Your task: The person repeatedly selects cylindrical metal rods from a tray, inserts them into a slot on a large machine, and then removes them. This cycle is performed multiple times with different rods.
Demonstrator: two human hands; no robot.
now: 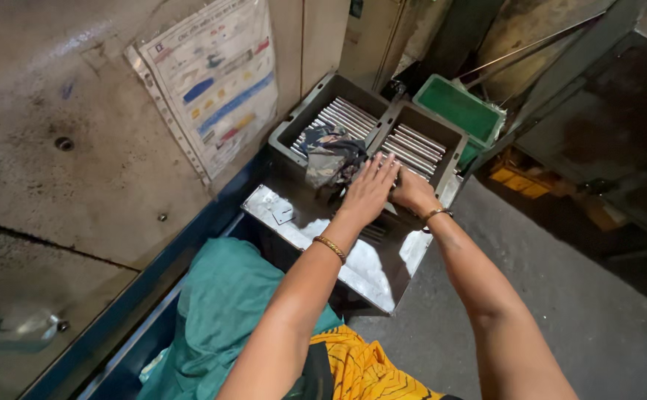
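Left hand [369,190] lies flat, fingers spread, palm down at the far edge of the shiny metal tray [294,222]. Right hand [412,194] is curled beside it, touching; whether it grips anything cannot be told. Both sit just short of the metal rods [412,150], laid side by side in the right compartment of the grey bin [288,132]; more fill the left one, under a crumpled rag [332,157]. Judgement: rods stiff, smooth, likely slippery and heavy; grasp mid-length. Green crate [458,109] beyond.
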